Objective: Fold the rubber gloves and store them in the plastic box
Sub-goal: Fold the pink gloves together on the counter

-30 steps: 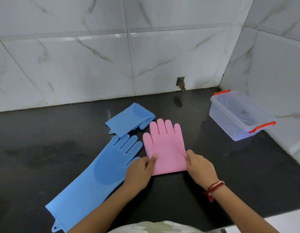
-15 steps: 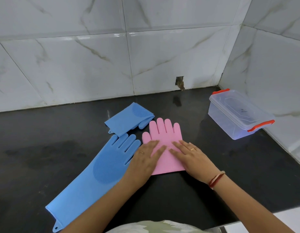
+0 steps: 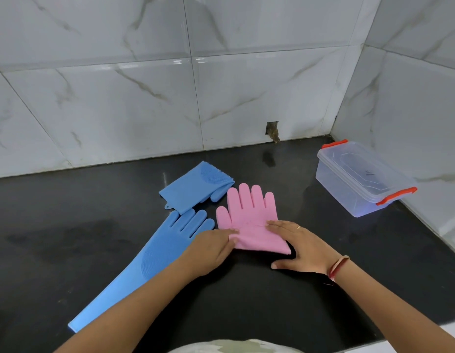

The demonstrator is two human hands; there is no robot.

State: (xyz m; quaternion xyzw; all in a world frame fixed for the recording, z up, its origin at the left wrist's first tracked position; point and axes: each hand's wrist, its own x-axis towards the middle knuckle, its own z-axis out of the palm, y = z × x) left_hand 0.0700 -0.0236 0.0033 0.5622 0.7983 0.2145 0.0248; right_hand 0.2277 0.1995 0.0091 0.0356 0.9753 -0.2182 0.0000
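A pink rubber glove (image 3: 249, 212), folded short, lies flat on the black counter with its fingers pointing away from me. My left hand (image 3: 211, 250) rests on its near left edge, fingertips pressing the rubber. My right hand (image 3: 300, 247) lies flat across its near right corner, fingers spread. To the left, a long blue glove (image 3: 155, 261) lies unfolded on a diagonal. Behind it sits a second blue glove (image 3: 193, 191), folded. The clear plastic box (image 3: 361, 179) with orange clips stands at the right, its lid on.
The black counter (image 3: 68, 238) ends at white marble-tiled walls behind and to the right, meeting in a corner just past the box. A small hole (image 3: 272, 131) shows in the back wall at counter level. The counter's front edge runs along the bottom right.
My hands went from the pink glove's near corners onto its top, then slid back toward its near edge, pressing it flat. The glove shifted slightly.
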